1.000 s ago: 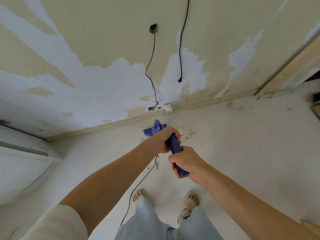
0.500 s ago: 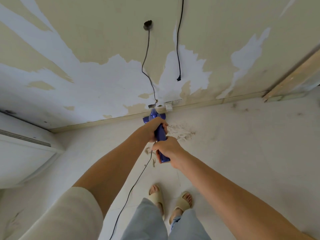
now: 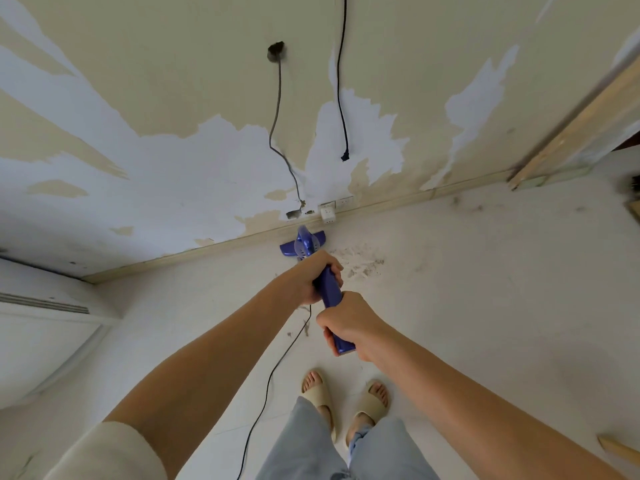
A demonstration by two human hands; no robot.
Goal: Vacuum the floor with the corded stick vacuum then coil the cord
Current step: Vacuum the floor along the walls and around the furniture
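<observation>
Trailing from the floor at lower left, the black cord (image 3: 273,372) runs up beside the feet. The left hand (image 3: 313,278) and right hand (image 3: 349,322) each clench the blue stick vacuum (image 3: 330,289), whose head (image 3: 302,244) sits against the skirting, left of the dust patch (image 3: 360,263). Stepping back could snag the cord underfoot.

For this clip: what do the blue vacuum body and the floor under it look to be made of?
Blue stick vacuum: apparently moulded plastic, going by its smooth, uniform colour, soft sheen and vent slots near the head. Pale floor: probably glazed tile, with a faint joint line near the feet; dusty, so not certain.
</observation>
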